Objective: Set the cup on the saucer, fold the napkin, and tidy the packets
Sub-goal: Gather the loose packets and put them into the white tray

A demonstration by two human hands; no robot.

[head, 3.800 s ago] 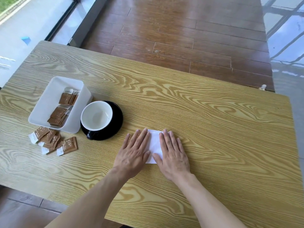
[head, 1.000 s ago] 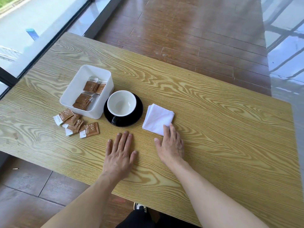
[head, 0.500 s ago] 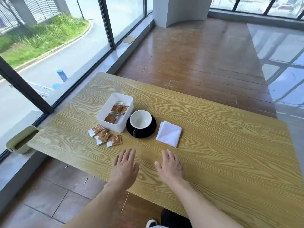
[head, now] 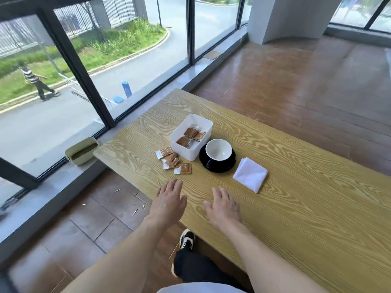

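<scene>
A cup, white inside, stands on a black saucer on the wooden table. Right of the saucer lies a folded white napkin. A white tray left of the cup holds several brown packets. Several more brown packets lie loose on the table in front of the tray. My left hand and my right hand hover flat near the table's front edge with fingers straight, holding nothing, well short of the packets and napkin.
Tall windows with black frames stand to the left. A green holder sits on the sill beside the table's left end. My leg and shoe show below the table edge. Wooden floor lies beyond.
My right hand let go of the folded napkin and both hands drew back to the table's front edge. The camera has tilted up and pulled away, showing the windows.
</scene>
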